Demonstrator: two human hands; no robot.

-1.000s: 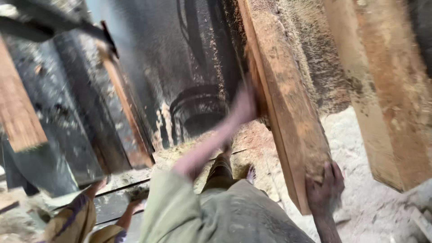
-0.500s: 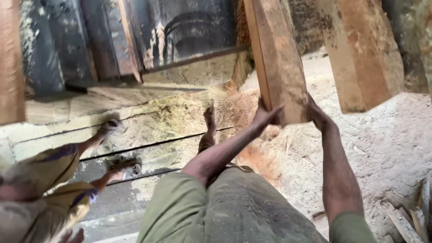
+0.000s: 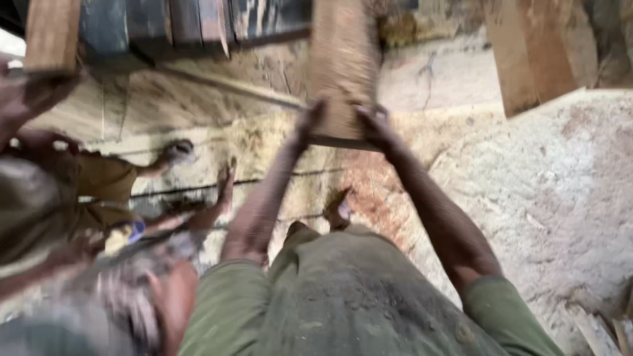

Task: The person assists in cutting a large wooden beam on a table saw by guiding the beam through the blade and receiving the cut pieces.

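Head camera, looking steeply down the person's own arms.

A single view, worn on the head, faces forward and down over the green-shirted chest at the lower edge, so both forearms run up the frame to the left hand [image 3: 308, 122] and right hand [image 3: 377, 125]. It sits close, at arm's reach, and motion blur softens everything. Between the fingers [image 3: 316, 109] stands the end of a wooden plank [image 3: 343, 66]; beyond the fingertips lie dark boards [image 3: 165, 23], below them a sawdust-covered floor [image 3: 547, 198]. Left of the fingers, another person's legs [image 3: 191, 217] enter the frame.
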